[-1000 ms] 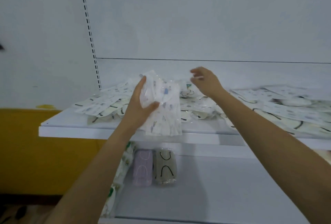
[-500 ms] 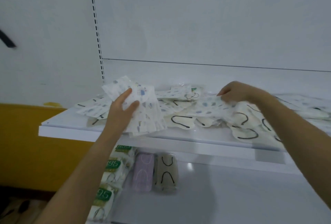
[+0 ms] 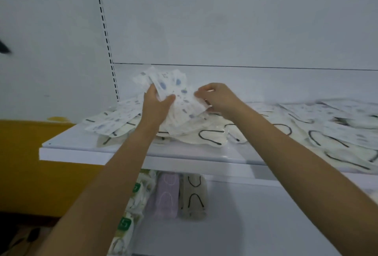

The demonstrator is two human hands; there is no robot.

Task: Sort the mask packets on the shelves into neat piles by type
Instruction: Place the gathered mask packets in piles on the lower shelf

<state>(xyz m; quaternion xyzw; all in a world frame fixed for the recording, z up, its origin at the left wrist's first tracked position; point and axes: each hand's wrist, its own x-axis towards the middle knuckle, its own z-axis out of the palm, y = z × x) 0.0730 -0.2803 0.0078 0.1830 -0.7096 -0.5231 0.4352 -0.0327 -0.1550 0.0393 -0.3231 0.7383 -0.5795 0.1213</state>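
Left hand: your left hand (image 3: 156, 105) grips the bundle of blue-spotted mask packets (image 3: 180, 100), with the thumb across its front and the fingers curled behind it.
Right hand: your right hand (image 3: 219, 97) has its fingers curled, pinching the bundle's right edge.
Bundle position: you hold it above the upper shelf (image 3: 143, 153), over the heap of cream mask packets (image 3: 212, 136) with black ear loops.
Bundle axis: its long axis runs diagonally. The upper end fans out up and left toward the back panel, and the lower end slopes down and right.
Shelf, left: loose blue-spotted packets (image 3: 114, 121) lie flat, overlapping the cream ones.
Shelf, right: more cream and spotted packets are mixed together.
Lower shelf: on the lower shelf (image 3: 266, 225), green-labelled packets (image 3: 131, 214), a lilac packet (image 3: 166, 194) and a grey packet (image 3: 193, 196) lie side by side.
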